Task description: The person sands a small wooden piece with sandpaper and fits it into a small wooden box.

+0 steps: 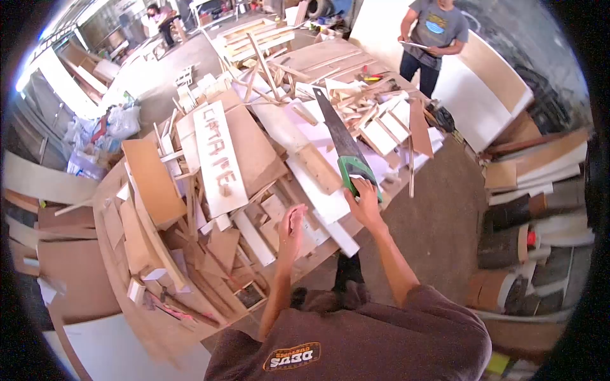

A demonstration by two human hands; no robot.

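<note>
My right hand [364, 204] is wrapped around the green handle of a handsaw [335, 124]. Its dark blade points away from me, over the cluttered table. My left hand [292, 230] is raised above the near side of the pile, holding nothing, its fingers extended and slightly curled. Between and beyond my hands lie a light wooden board [319, 167] and a long white board [309, 188]. Left of them is a pale panel with dark cut-out lettering [216, 159], resting on brown sheets.
Offcuts and sticks cover the large table [375, 71]. A curved tan panel [152, 178] stands at the left. A person in a grey shirt [438, 25] stands across the table, holding a flat object. Stacked boards [540, 165] line the right, with plastic bags [121, 120] at the left.
</note>
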